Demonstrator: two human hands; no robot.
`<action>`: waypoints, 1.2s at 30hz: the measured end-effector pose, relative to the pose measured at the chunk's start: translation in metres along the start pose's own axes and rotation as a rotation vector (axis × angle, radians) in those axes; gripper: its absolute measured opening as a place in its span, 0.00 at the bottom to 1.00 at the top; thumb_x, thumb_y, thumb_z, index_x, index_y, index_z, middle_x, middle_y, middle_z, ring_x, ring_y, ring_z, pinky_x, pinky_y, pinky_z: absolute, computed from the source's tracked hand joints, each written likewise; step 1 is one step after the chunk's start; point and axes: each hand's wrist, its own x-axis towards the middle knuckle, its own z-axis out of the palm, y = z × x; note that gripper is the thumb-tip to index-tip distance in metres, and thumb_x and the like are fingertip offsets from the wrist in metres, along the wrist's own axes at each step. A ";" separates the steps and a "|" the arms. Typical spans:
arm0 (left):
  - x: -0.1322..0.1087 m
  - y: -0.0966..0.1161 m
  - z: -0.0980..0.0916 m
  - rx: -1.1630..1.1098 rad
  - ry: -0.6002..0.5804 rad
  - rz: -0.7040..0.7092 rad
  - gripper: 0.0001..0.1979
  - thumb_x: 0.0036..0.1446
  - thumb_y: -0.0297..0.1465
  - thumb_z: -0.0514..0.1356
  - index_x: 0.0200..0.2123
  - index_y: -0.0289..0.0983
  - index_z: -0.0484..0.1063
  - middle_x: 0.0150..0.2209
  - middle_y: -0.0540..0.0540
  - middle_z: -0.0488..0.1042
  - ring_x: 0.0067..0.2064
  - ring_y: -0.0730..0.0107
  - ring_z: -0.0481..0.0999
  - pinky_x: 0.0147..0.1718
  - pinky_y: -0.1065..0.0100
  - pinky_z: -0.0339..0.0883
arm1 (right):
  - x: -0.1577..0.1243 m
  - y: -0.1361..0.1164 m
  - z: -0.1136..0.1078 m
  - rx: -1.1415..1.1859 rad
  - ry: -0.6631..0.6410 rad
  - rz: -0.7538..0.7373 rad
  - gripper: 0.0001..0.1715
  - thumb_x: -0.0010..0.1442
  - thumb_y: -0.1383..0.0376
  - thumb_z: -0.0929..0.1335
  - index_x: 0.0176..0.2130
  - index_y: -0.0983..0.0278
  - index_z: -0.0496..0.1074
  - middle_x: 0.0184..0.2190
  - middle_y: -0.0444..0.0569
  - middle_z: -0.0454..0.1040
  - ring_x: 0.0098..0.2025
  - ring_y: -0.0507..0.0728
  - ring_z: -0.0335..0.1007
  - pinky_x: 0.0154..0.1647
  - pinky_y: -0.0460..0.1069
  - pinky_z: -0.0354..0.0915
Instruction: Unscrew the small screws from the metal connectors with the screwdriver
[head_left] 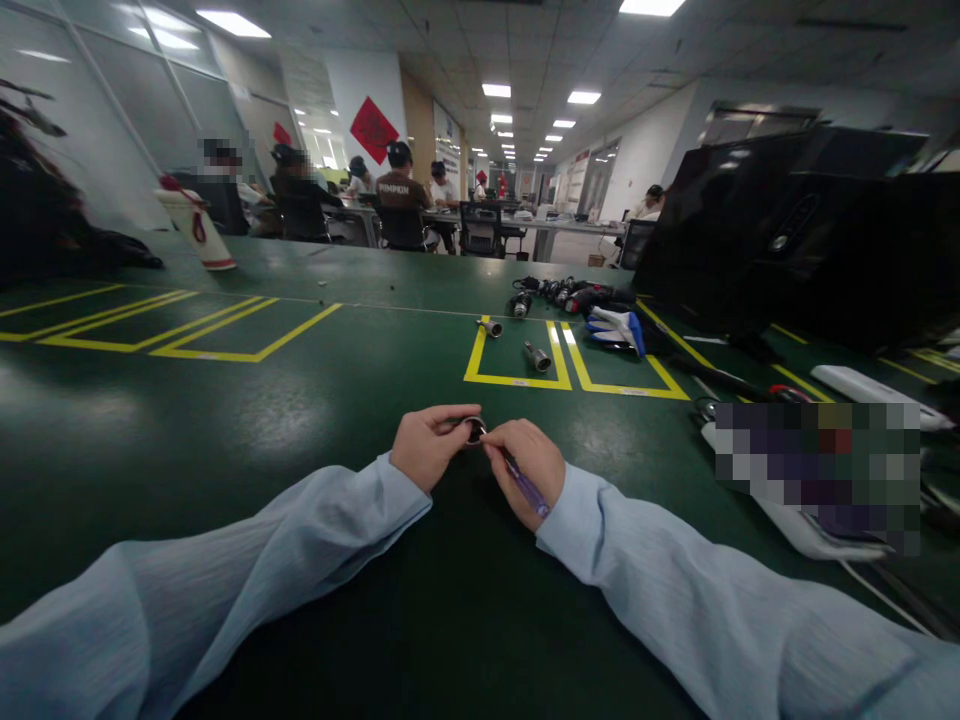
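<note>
My left hand (427, 447) is closed on a small round metal part (475, 431), pinching its rim with the open, dark end showing. Wrapped in the fingers of my right hand (529, 460) is a small screwdriver with a clear purple handle (529, 489). Its thin tip points into or against the opening of the round part; I cannot tell how deep it goes. Beyond my hands, two similar metal parts, one on the left (490, 327) and one on the right (537, 357), lie on their sides within a yellow-taped square.
A blue-and-white glove (615, 330) lies by a heap of cables and tools (562, 292). Dark monitors (780, 230) stand at right, near a white-edged, blurred-out object (810, 540). A paper cup (199, 228) stands far left on the green table (262, 440). People sit at desks behind.
</note>
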 end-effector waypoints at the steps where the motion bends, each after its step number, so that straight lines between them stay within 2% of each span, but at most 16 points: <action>1: 0.000 0.001 0.000 -0.003 -0.002 -0.002 0.14 0.39 0.26 0.62 0.33 0.29 0.75 0.26 0.46 0.78 0.29 0.68 0.77 0.33 0.66 0.74 | 0.000 0.000 0.000 0.010 -0.009 -0.006 0.06 0.55 0.72 0.60 0.32 0.65 0.65 0.27 0.51 0.72 0.31 0.55 0.66 0.33 0.50 0.64; 7: -0.011 0.011 0.000 -0.014 -0.007 -0.050 0.13 0.38 0.26 0.63 0.33 0.30 0.75 0.27 0.46 0.78 0.30 0.67 0.77 0.31 0.68 0.74 | -0.004 -0.003 -0.006 0.061 -0.022 0.017 0.07 0.55 0.73 0.60 0.33 0.66 0.65 0.28 0.51 0.71 0.31 0.55 0.65 0.34 0.49 0.63; 11: -0.029 0.021 0.001 -0.004 -0.016 -0.098 0.12 0.38 0.26 0.63 0.32 0.30 0.75 0.28 0.46 0.78 0.30 0.68 0.77 0.29 0.69 0.74 | -0.009 -0.015 -0.018 0.119 -0.076 0.020 0.07 0.55 0.73 0.61 0.34 0.66 0.65 0.29 0.50 0.70 0.32 0.54 0.65 0.35 0.49 0.63; 17: -0.049 0.030 0.005 -0.039 -0.056 -0.109 0.13 0.40 0.25 0.62 0.33 0.30 0.75 0.28 0.46 0.78 0.29 0.70 0.77 0.29 0.73 0.73 | -0.018 -0.033 -0.037 0.173 -0.077 0.072 0.08 0.54 0.73 0.61 0.35 0.65 0.66 0.29 0.48 0.70 0.32 0.53 0.65 0.34 0.49 0.63; 25: -0.052 0.032 0.010 -0.068 -0.063 -0.145 0.11 0.40 0.23 0.61 0.32 0.30 0.75 0.26 0.46 0.78 0.28 0.71 0.76 0.28 0.74 0.73 | -0.023 -0.046 -0.044 0.159 -0.067 0.036 0.10 0.53 0.76 0.61 0.35 0.66 0.66 0.30 0.50 0.71 0.34 0.54 0.65 0.35 0.49 0.64; 36: -0.056 0.035 0.011 -0.030 -0.064 -0.147 0.12 0.39 0.24 0.62 0.32 0.31 0.76 0.28 0.46 0.78 0.31 0.69 0.76 0.31 0.72 0.72 | -0.022 -0.046 -0.041 0.080 -0.089 0.031 0.10 0.54 0.75 0.60 0.35 0.66 0.66 0.30 0.51 0.71 0.32 0.55 0.65 0.33 0.51 0.64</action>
